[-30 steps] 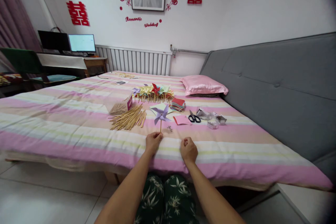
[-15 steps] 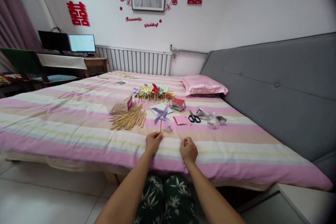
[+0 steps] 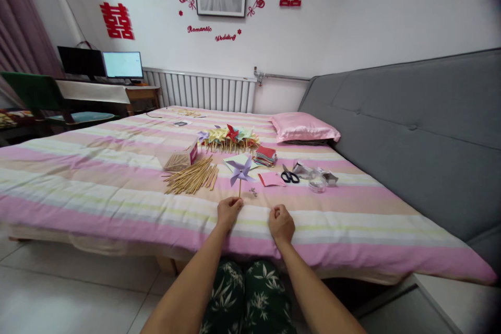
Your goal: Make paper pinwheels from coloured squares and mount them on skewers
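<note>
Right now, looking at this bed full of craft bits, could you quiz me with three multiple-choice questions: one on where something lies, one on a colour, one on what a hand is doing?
1. Where do the scissors lie?
A. right of the red paper square
B. on the pillow
C. on the floor

2. What colour is the pinwheel on the held stick?
A. red
B. lilac
C. green

3. What is the left hand doing?
A. lying flat and open
B. pinching the pinwheel's stick
C. gripping the scissors

Answers: 1 A, they sit just right of the square; 2 B, its blades are pale purple; 3 B, the stick rises from its closed fingers.
</note>
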